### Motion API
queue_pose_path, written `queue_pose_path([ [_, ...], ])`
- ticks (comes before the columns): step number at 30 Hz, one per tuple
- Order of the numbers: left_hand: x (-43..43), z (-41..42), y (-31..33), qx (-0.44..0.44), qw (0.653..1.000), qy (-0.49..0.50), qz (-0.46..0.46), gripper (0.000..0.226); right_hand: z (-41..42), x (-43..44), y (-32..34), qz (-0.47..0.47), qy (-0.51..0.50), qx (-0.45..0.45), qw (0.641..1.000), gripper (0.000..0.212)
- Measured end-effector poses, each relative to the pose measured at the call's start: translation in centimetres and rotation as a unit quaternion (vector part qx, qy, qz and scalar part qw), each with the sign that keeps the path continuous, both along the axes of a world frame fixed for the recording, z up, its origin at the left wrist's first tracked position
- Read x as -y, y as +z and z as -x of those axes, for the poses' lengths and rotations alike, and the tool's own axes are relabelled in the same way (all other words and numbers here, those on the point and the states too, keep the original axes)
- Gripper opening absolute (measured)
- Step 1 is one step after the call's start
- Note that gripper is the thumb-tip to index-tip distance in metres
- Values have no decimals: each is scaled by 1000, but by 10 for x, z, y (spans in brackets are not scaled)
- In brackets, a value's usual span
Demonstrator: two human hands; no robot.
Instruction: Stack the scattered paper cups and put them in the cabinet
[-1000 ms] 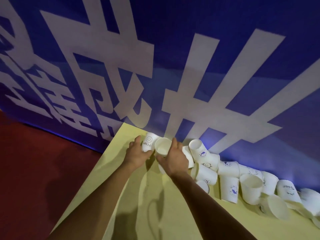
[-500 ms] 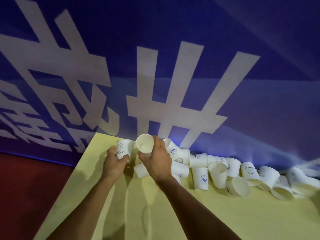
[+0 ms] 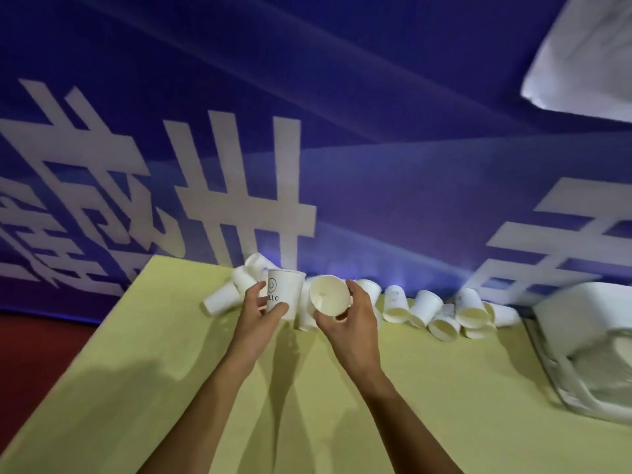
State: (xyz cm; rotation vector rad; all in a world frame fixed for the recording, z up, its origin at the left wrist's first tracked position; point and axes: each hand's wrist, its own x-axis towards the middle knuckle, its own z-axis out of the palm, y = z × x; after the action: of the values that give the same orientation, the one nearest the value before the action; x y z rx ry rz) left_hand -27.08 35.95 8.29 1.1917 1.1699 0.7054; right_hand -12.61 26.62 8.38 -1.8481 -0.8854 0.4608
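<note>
My left hand grips an upright white paper cup printed with a smiley and "HELLO". Just right of it, my right hand holds a second white cup tilted so its mouth faces me. The two cups are side by side, almost touching. Both are lifted above the yellow table. Several more white cups lie scattered in a row along the table's far edge, some on their sides, some upright. No cabinet is in view.
A blue banner with large white characters hangs right behind the cups. A pale plastic-wrapped object sits at the table's right end. Red floor lies beyond the table's left edge.
The view swung to the right. My left hand lifted the HELLO cup off the table. Both hands brought their cups closer together, and the right cup tilted toward me.
</note>
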Motion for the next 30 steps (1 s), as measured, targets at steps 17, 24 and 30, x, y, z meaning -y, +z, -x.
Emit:
queue_pose_path([
  [17, 246, -144, -37, 185, 943, -103, 257, 50, -127, 261, -3, 20, -120, -90, 989, 65],
  [24, 283, -185, -46, 147, 937, -194, 249, 60, -164, 325, -11, 40, -201, -99, 974, 60],
  [30, 315, -254, -50, 111, 952, -211, 190, 66, -243, 368, -15, 44, -195, -109, 974, 62],
])
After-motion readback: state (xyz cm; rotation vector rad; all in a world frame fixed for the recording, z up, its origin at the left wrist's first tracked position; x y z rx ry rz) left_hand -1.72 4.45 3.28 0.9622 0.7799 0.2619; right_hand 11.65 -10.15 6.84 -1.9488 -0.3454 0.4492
